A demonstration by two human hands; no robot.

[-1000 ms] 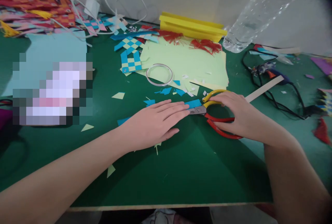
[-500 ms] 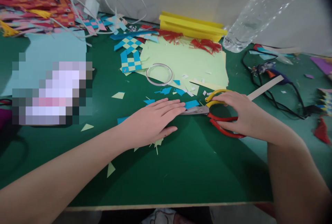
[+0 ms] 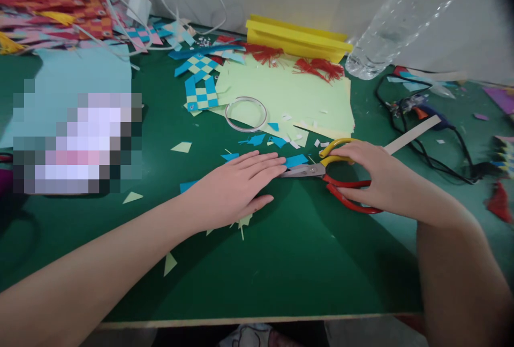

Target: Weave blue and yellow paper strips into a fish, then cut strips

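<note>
My left hand (image 3: 236, 189) lies flat, fingers stretched out, over a strip of blue paper (image 3: 296, 162) on the table. The strip's right end shows past my fingertips, and another blue piece (image 3: 188, 186) sticks out at the wrist side. My right hand (image 3: 385, 183) grips a pair of scissors (image 3: 313, 170) by a yellow handle loop and a red one. The blades point left along the strip, and their tips are hidden under my left fingers. Pale green scraps (image 3: 244, 222) lie partly beneath my left palm.
Pale green sheets (image 3: 309, 95), a ring (image 3: 228, 114) and blue-green woven paper fish (image 3: 202, 95) lie behind my hands. A plastic bottle (image 3: 385, 36) leans by the wall beside a folded yellow piece (image 3: 297, 39). A black cord (image 3: 425, 159) lies right; a blurred-out bright object (image 3: 88, 138) lies left.
Almost nothing differs. Both hands and the scissors keep their places, and the view has shifted very slightly.
</note>
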